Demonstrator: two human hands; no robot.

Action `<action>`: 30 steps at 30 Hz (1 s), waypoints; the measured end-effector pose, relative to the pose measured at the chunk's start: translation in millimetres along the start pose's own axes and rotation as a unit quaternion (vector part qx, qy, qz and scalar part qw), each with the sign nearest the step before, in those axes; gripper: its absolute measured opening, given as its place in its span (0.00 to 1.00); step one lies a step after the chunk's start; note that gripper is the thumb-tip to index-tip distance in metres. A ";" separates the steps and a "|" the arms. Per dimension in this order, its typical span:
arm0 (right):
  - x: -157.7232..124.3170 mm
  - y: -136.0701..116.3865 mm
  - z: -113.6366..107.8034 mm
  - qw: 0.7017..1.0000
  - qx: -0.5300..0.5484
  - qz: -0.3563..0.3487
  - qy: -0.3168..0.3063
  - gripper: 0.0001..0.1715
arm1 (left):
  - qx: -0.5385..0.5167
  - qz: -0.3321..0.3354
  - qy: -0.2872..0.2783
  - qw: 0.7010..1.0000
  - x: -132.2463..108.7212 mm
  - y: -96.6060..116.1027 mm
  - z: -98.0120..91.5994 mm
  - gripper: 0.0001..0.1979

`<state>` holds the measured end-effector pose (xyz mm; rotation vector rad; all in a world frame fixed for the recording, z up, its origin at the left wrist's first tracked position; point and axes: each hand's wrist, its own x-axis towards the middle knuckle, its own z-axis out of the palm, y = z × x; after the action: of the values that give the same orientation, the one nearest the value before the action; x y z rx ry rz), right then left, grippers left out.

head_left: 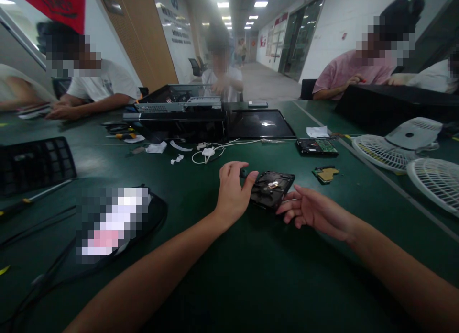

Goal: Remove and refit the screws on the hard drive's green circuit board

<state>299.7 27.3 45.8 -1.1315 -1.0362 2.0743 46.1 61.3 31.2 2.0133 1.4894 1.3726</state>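
A flat black plastic case (270, 188) with an uneven inner side and a shiny metallic patch is tilted up just above the table before me. My right hand (313, 209) has it at the right edge, with the thumb near its upper corner and the fingers curled beneath the near corner. At the left side, my left hand (234, 189) is curved, its thumb reaching over the case's edge. Between that thumb and the fingers shows a small dark thing (244, 172), too small to name. Right of the case lie a hard drive (317, 147) and a small circuit board (325, 174).
An opened computer case (179, 115) and a dark panel (261, 123) stand at the back. White cables (211, 152) and paper scraps lie nearer. White fan grilles (376, 149) sit right; a screwdriver (27, 200) and a pixelated bright item (114, 225) left. Several people sit around the table.
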 end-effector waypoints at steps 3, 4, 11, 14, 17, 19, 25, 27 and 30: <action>1.5 10.0 20.0 0.998 -0.048 0.017 -0.027 0.27 | -0.009 0.065 0.021 0.998 2.4 18.6 -7.7 0.15; 0.8 11.8 25.6 0.996 -0.083 0.012 -0.030 0.25 | -0.014 0.083 0.022 0.996 0.7 24.1 -8.8 0.15; -11.8 2.6 29.7 0.972 -0.126 -0.192 0.058 0.11 | -0.049 0.221 -0.121 0.966 -35.1 36.8 6.0 0.28; -10.5 5.4 25.7 0.977 -0.105 -0.183 0.023 0.17 | -0.025 0.276 -0.186 0.943 -46.9 36.7 15.3 0.39; -6.0 10.4 25.4 0.978 -0.100 -0.184 0.010 0.22 | 0.019 0.313 -0.183 0.932 -49.4 36.2 18.5 0.44; -4.0 7.9 21.1 0.977 -0.104 -0.186 0.030 0.21 | 0.046 0.309 -0.174 0.934 -45.9 33.3 15.8 0.50; -18.5 -37.3 -67.8 0.789 -0.402 -0.152 0.438 0.13 | 0.099 0.165 -0.141 0.971 -30.9 1.2 -2.8 0.63; -30.9 -52.2 -119.6 0.652 -0.527 -0.060 0.542 0.18 | 0.114 0.123 -0.151 0.974 -30.7 -12.7 -7.8 0.67; -48.6 -61.1 -188.5 0.594 -0.584 0.083 0.547 0.13 | 0.142 0.072 -0.174 0.972 -34.7 -28.1 -12.1 0.69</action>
<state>492.9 92.6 52.3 -2.6140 -1.4888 0.0788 19.4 40.1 0.0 2.4249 1.4649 0.8240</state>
